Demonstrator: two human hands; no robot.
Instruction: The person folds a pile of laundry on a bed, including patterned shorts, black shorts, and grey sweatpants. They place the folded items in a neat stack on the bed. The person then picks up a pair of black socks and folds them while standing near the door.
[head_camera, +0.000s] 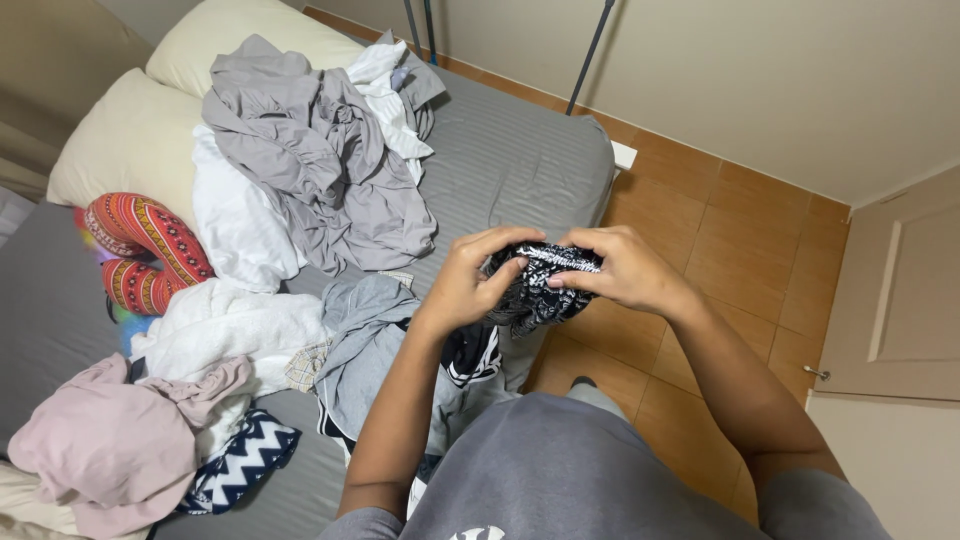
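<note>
Both of my hands hold a small black-and-white patterned cloth (537, 285) in front of my chest, above the bed's near corner. My left hand (472, 275) grips its left side with curled fingers. My right hand (622, 268) pinches its top right edge. The cloth is bunched up between them and part of it hangs below my fingers.
A bed with a grey striped sheet (520, 165) carries a pile of clothes: a grey garment (320, 160), white pieces (235, 215), a pink garment (95, 440), a zigzag-patterned piece (240, 465). Two cream pillows (125, 140) and a red patterned neck pillow (140, 250) lie at left. Orange tiled floor (730, 240) and a door (900, 290) are at right.
</note>
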